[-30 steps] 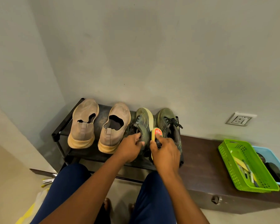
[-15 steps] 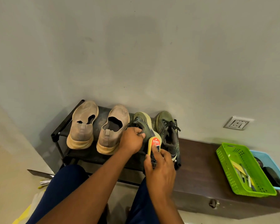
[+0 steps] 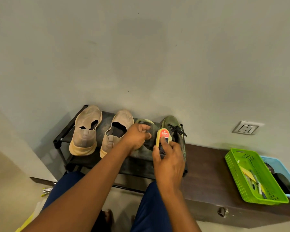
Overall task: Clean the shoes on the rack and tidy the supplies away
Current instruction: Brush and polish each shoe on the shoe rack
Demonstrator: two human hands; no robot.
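**Shoe polish sponge held over green sneakers**

My right hand (image 3: 168, 158) pinches a yellow shine sponge (image 3: 163, 137) labelled "KIWI" in white on red, just beside the right green sneaker (image 3: 173, 126). My left hand (image 3: 137, 136) grips the left green sneaker (image 3: 145, 122) on the black rack (image 3: 64, 136).

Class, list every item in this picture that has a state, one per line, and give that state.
Left hand: grips the left green shoe on the rack.
Right hand: holds the shoe-shine sponge, upright.
Right green shoe: on the rack, laced.
Two beige slip-ons: on the rack, untouched.
Green basket: on the bench, holding supplies.
Blue basket: behind the green one, holding dark items.
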